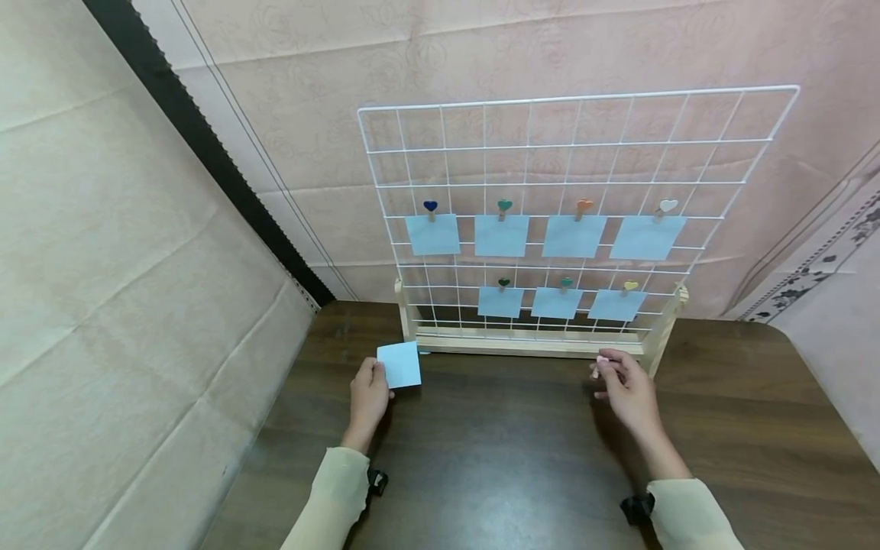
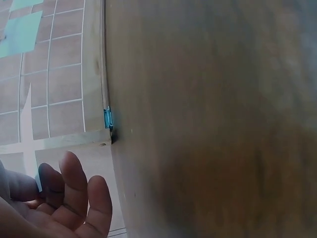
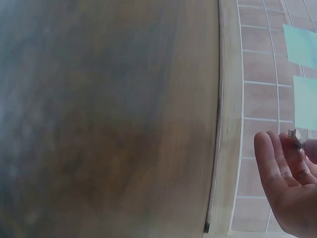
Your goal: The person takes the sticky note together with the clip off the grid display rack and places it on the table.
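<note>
Table [image 1: 481, 435]: brown, wood-grained | on it: pale wooden stand [image 1: 522, 346]

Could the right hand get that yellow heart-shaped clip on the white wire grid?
Probably yes: the yellow heart-shaped clip is uncovered and near the right hand, though that hand pinches a small pink clip.

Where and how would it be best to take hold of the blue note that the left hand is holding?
Probably best to pinch the blue note by its right edge, coming from the right: it is thin and flat, that edge is free, and the left hand holds its left side.
</note>
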`<state>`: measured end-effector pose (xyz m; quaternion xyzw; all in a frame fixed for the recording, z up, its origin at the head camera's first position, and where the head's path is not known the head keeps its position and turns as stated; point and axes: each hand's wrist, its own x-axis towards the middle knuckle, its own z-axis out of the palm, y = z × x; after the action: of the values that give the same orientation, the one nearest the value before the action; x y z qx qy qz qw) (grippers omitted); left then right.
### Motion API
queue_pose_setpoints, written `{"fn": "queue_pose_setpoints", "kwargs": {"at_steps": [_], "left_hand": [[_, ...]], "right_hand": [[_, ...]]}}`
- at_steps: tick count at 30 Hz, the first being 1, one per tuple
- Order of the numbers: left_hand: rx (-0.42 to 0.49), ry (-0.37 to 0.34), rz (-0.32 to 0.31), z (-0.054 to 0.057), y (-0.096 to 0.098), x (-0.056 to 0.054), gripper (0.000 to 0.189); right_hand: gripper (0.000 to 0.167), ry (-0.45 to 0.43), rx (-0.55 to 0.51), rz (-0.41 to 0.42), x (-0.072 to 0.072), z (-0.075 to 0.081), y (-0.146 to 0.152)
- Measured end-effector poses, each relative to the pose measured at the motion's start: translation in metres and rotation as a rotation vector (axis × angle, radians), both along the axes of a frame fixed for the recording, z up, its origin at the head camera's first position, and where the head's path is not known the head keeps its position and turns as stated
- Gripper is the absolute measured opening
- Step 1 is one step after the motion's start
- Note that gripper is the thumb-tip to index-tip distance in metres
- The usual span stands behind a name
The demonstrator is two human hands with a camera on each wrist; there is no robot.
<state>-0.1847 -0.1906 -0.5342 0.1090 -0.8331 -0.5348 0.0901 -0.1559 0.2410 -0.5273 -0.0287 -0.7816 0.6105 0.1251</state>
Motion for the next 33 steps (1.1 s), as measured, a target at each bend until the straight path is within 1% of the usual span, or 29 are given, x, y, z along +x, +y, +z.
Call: {"fn": "queue_pose_setpoints", "kwargs": {"at_steps": [7,10,12,16,23,26,33], "left_hand": [[-0.014,-0.019,0.009,-0.001,-0.003,0.001,0.028],[-0.018,-0.017,0.009,-0.001,-0.006,0.002,0.028],[-0.028,-0.020,0.014,-0.002,-0.008,0.002,0.029],[-0.041,-0.043,0.005,-0.003,-0.012,0.003,0.030],[-0.007,-0.083,-0.038,-0.002,-0.016,0.006,0.029],[-0.013,-0.081,-0.050,-0.001,-0.018,0.007,0.030],[-0.045,-0.075,-0.059,-0.004,-0.022,0.010,0.033]], "right_hand": [[0.036,-0.069,-0.076,0.010,0.004,0.002,0.011],[0.036,-0.079,-0.073,0.011,0.005,0.001,0.015],[0.036,-0.082,-0.054,0.015,0.006,0.000,0.018],[0.034,-0.090,-0.005,0.022,0.008,-0.001,0.024],[0.033,-0.079,0.069,0.041,0.016,0.002,0.038],[0.034,-0.081,0.089,0.050,0.019,0.002,0.044],[0.034,-0.100,0.118,0.039,0.023,-0.002,0.058]]}}
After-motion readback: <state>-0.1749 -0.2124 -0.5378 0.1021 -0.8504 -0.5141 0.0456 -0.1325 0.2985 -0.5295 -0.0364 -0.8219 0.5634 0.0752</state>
